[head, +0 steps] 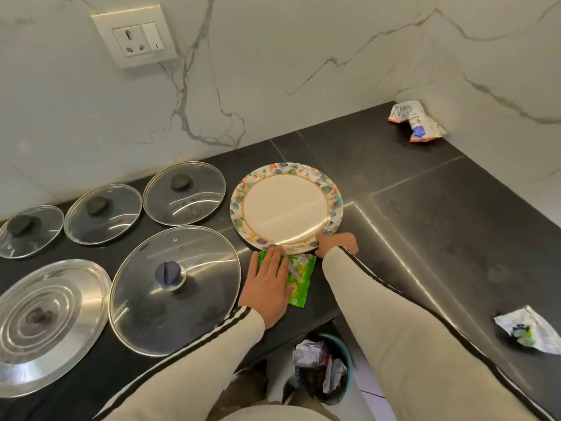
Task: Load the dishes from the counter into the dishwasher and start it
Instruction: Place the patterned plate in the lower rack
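Note:
A round plate point(285, 208) with a flowered rim lies flat on the black counter point(425, 214). My right hand point(337, 243) grips its near rim, thumb on top. My left hand point(268, 284) lies flat, fingers straight, on a green wrapper point(300, 278) just in front of the plate, fingertips touching the plate's edge. Several lids lie to the left: a big glass lid point(174, 290) with a blue knob, a steel lid point(48, 323), and three smaller glass lids point(184, 192) with black knobs. No dishwasher is in view.
A crumpled white packet point(417, 121) sits in the far corner by the marble wall. Another crumpled wrapper point(528, 329) lies at the right. A bin point(324, 369) full of wrappers stands on the floor under the counter edge. A wall socket point(136, 38) is up left.

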### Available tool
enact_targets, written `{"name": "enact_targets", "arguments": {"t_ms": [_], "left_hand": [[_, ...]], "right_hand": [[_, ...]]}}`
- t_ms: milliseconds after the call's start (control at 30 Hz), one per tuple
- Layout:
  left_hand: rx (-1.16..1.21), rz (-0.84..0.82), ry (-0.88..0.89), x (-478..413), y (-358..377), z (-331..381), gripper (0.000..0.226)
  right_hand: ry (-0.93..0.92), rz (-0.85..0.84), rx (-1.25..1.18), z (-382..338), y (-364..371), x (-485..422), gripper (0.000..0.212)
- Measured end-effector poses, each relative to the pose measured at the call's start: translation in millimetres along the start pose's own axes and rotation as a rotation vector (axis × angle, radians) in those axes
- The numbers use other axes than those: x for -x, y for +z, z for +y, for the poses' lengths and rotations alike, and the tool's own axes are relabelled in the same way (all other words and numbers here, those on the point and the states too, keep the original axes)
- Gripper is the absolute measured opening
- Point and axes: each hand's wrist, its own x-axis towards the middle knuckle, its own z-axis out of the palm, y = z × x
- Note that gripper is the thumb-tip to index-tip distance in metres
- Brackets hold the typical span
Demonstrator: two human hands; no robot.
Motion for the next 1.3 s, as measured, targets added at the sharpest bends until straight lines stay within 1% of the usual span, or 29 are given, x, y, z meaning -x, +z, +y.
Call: {"name": "enact_targets", "arguments": {"t_ms": [67,133,200,233,300,367,500,600,633,767,833,900,967,1033,1133,1233,1300], "left_hand": [[-0.026,0.018,-0.015,-3,-1,-3,0.065],[-0.054,0.046,-0.032,-4,-2,-6,0.066],[-0.068,0.064,-0.041,-3,-5,-7,0.066],[-0.071,0.071,-0.038,-2,-6,-7,0.065],[-0.065,0.091,-0.029,2,-10,-6,0.063],[-0.056,0.112,-0.022,8,-13,-4,0.063],[-0.046,0.109,0.025,30,-10,10,0.066],[-0.054,0.137,0.088,55,0,24,0.069],[-0.068,0.123,0.115,62,5,28,0.069],[-0.091,0.084,0.187,93,16,39,0.067],[-0.102,0.062,0.233,109,22,39,0.067],[-0.102,0.041,0.29,124,28,39,0.067],[-0.101,0.013,0.351,144,36,40,0.068],[-0.096,-0.024,0.415,168,50,43,0.071],[-0.088,-0.058,0.506,216,79,44,0.068],[-0.059,-0.153,0.543,262,100,47,0.069],[-0.086,-0.21,0.589,291,110,50,0.072]], "right_hand": [[0.003,-0.033,-0.051,0,1,-9,0.033],[-0.045,-0.124,-0.086,-4,-4,-14,0.017],[-0.09,-0.218,-0.242,-9,-13,-12,0.008],[-0.091,-0.21,-0.313,-12,-18,-10,0.007],[-0.02,-0.12,-0.458,-13,-30,-4,0.009],[0.034,-0.076,-0.57,-8,-43,7,0.016],[0.05,-0.028,-0.692,28,-68,22,0.018],[0.007,0.001,-0.733,65,-86,31,0.01],[0.006,0.037,-0.751,78,-92,36,0.01],[0.048,0.229,-0.853,139,-119,63,0.02],[0.064,0.282,-0.87,174,-133,80,0.018],[0.095,0.327,-0.872,215,-143,98,0.011],[0.117,0.379,-0.846,258,-148,123,0.012],[0.171,0.422,-0.856,308,-145,152,0.014],[0.278,0.478,-0.901,385,-133,213,0.015],[0.425,0.53,-0.963,461,-117,280,0.011],[0.51,0.577,-0.953,510,-108,322,0.013]]}}
